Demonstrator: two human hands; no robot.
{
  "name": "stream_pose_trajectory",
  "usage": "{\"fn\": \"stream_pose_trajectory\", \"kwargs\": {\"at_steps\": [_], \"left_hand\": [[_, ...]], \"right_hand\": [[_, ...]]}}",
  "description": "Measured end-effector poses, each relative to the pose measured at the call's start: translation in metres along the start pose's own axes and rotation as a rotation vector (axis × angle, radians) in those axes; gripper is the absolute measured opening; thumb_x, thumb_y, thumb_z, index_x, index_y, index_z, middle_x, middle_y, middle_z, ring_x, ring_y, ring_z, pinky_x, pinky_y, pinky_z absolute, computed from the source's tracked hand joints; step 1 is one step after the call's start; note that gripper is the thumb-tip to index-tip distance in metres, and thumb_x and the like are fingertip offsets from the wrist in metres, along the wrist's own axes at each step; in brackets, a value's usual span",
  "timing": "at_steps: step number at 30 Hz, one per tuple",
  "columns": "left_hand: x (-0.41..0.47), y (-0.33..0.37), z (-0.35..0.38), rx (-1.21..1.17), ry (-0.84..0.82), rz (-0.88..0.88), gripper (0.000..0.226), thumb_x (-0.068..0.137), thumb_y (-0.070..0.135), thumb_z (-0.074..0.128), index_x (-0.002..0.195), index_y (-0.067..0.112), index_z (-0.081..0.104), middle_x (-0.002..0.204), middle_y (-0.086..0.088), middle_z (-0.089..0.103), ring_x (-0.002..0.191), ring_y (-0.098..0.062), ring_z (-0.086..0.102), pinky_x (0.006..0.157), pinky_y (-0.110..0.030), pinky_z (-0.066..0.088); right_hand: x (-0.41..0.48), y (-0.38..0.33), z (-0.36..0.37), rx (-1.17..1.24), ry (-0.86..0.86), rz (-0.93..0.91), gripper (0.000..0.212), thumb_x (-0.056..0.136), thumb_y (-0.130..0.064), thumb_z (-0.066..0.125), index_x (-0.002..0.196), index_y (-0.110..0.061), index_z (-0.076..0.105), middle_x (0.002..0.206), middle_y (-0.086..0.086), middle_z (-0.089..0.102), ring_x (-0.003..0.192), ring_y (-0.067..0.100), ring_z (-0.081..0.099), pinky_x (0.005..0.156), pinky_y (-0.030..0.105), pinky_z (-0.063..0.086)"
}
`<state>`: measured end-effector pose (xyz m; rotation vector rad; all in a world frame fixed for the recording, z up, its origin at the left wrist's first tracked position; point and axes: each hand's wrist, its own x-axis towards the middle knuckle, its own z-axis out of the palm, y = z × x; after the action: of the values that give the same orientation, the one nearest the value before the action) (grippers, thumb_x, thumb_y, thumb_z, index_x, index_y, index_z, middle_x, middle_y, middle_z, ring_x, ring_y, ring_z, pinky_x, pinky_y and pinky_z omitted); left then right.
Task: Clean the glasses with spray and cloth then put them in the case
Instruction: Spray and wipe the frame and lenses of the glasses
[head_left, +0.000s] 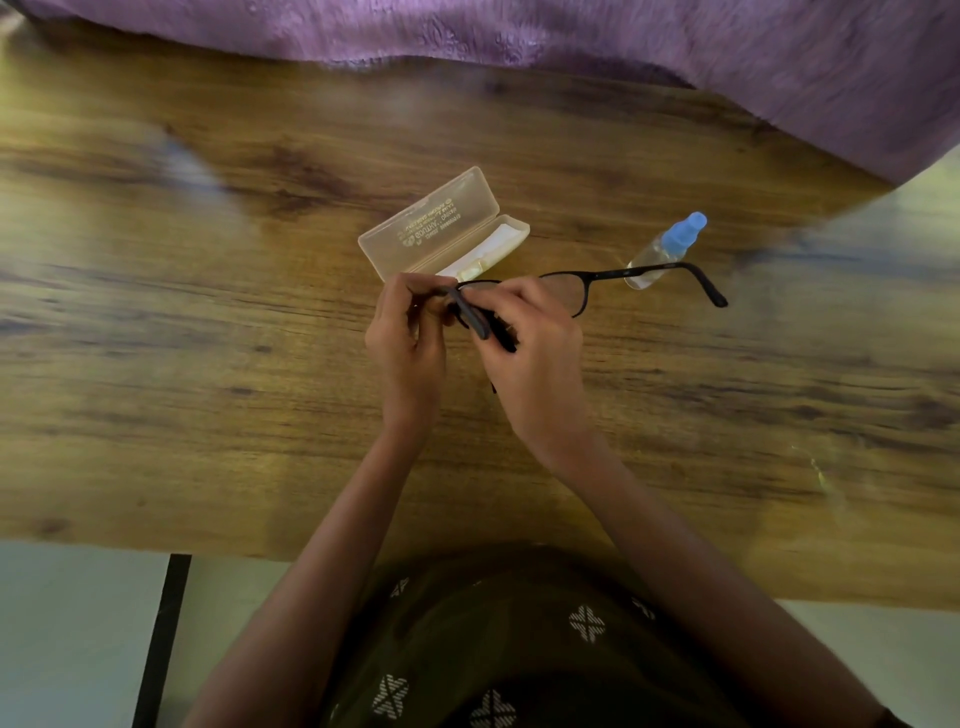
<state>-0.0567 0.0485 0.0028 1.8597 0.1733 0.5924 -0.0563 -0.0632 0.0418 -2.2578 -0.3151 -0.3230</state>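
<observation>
Black-framed glasses are held above the wooden table, one temple arm stretching right past the spray bottle. My left hand pinches the frame at its left end. My right hand grips the frame and the other temple, which folds across the fingers. A translucent cream case lies open just beyond my hands, with a pale cloth lying in its tray. The clear spray bottle with a blue cap lies on its side to the right.
A purple fabric covers the far side and right corner of the table. The near table edge runs just in front of my lap, with a black table leg at lower left.
</observation>
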Motion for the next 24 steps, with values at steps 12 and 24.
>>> {"fn": "stream_pose_trajectory", "kwargs": {"at_steps": [12,24], "left_hand": [[-0.001,0.008,-0.004,0.010,0.039,0.078,0.009,0.094,0.009,0.053,0.099,0.014,0.059,0.091,-0.004,0.063,0.078,-0.025,0.064,0.067,-0.027,0.053],[-0.001,0.008,-0.005,0.011,0.035,0.065,0.008,0.095,0.010,0.054,0.098,0.016,0.058,0.087,-0.011,0.065,0.077,-0.027,0.064,0.065,-0.033,0.053]], "right_hand": [[0.007,0.005,-0.004,-0.041,0.028,0.061,0.015,0.087,-0.003,0.071,0.102,-0.002,0.074,0.091,0.004,0.063,0.080,0.012,0.061,0.068,0.016,0.051],[0.008,0.003,-0.005,-0.021,-0.010,0.092,0.016,0.090,-0.007,0.069,0.104,-0.003,0.074,0.092,0.004,0.062,0.081,0.009,0.058,0.068,0.012,0.046]]}}
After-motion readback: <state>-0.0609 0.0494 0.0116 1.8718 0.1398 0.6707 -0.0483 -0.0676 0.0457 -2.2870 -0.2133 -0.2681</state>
